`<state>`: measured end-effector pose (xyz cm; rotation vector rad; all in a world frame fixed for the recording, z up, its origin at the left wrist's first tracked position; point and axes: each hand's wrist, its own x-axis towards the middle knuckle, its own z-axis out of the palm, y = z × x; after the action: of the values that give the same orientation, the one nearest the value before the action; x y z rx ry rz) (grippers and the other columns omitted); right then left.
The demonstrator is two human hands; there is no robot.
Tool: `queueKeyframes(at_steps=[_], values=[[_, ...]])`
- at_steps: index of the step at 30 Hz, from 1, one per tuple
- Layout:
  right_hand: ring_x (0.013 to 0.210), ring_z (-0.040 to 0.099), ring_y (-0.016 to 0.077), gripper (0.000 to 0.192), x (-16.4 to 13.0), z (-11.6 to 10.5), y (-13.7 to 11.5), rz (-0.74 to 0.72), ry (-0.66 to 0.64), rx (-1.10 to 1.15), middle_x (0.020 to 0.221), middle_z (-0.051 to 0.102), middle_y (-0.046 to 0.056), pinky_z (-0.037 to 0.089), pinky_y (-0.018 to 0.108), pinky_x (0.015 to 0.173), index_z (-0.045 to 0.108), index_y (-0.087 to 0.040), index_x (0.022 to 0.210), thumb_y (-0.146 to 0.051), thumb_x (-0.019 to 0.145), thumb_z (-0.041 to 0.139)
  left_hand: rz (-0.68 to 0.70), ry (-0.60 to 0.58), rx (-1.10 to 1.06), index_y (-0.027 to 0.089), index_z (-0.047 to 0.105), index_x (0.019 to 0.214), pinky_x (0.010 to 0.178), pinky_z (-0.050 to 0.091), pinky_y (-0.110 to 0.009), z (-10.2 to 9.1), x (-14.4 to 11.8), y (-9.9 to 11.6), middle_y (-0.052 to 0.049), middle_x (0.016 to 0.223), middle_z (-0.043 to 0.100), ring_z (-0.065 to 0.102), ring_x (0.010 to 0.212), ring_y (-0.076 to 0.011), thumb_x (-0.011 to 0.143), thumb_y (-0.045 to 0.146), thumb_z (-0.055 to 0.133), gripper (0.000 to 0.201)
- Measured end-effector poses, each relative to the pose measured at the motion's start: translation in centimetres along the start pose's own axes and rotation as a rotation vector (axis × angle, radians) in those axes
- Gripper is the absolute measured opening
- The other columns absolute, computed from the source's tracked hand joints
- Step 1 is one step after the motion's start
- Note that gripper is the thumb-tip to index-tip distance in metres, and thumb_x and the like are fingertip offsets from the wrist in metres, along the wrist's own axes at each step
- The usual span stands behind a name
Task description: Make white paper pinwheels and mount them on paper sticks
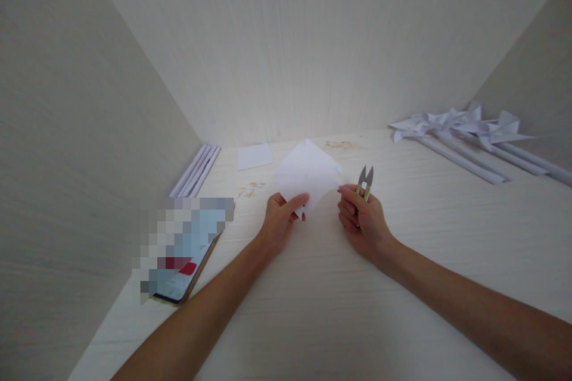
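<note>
The left hand [280, 218] pinches the near corner of the white paper [307, 174], fingers closed on it. The paper lies on the bench [313, 309], just past both hands, between them. The right hand [363, 220] grips small scissors [365, 181], blades open, touching the paper's right edge.

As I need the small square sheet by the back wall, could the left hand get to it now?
Probably not at once: the left hand pinches the folded paper, though the table towards the square sheet lies bare.
</note>
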<state>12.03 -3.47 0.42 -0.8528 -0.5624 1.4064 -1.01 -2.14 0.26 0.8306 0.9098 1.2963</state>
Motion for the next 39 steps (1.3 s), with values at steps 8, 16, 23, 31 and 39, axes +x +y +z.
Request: queueKeyframes(at_steps=[8,16,23,31,39], values=[[0.031,0.021,0.002,0.024,-0.3,-0.1,0.6,-0.02,-0.095,-0.274,0.037,0.032,-0.011,0.012,0.018,0.03,0.055,-0.015,0.066,-0.036,0.06,0.066,0.064,0.116,0.018,0.013,0.062,0.064,0.038,0.035,-0.015,0.5,-0.2,-0.3,0.002,0.062,0.061,0.05,0.048,-0.0059,0.05,0.022,0.072,0.019],[0.038,0.024,0.0042,0.031,-0.8,-0.1,0.9,-0.158,-0.309,-0.745,0.041,0.031,-0.008,0.018,0.022,0.038,0.038,-0.018,0.049,-0.033,0.07,0.055,0.08,0.062,0.139,0.013,0.064,0.066,0.038,0.037,-0.016,0.6,-0.5,-1.0,-0.001,0.062,0.063,0.052,0.049,-0.0082,0.052,0.023,0.071,0.018],[0.044,0.027,0.0061,0.021,-0.7,0.0,0.9,-0.192,-0.381,-0.853,0.047,0.032,-0.007,0.022,0.022,0.043,0.043,-0.017,0.053,-0.027,0.071,0.049,0.178,0.174,0.145,0.013,0.06,0.062,0.038,0.036,-0.017,0.6,-0.4,-0.9,0.001,0.055,0.059,0.049,0.045,-0.0075,0.051,0.022,0.071,0.019],[0.048,0.032,0.0071,0.016,-0.8,0.1,0.8,-0.206,-0.37,-0.942,0.05,0.037,-0.005,0.025,0.021,0.045,0.05,-0.015,0.057,-0.024,0.07,0.049,0.177,0.288,0.042,0.015,0.06,0.065,0.04,0.037,-0.017,0.4,0.0,-0.8,0.002,0.06,0.06,0.051,0.049,-0.0079,0.049,0.023,0.072,0.021],[0.041,0.028,0.0058,0.016,-0.6,-0.1,1.1,-0.185,-0.284,-0.794,0.045,0.034,-0.008,0.021,0.021,0.04,0.055,-0.016,0.066,-0.032,0.067,0.056,0.166,0.227,-0.002,0.017,0.062,0.077,0.056,0.046,-0.022,0.6,-0.3,-0.8,-0.002,0.074,0.064,0.057,0.064,-0.0118,0.05,0.02,0.072,0.029]])
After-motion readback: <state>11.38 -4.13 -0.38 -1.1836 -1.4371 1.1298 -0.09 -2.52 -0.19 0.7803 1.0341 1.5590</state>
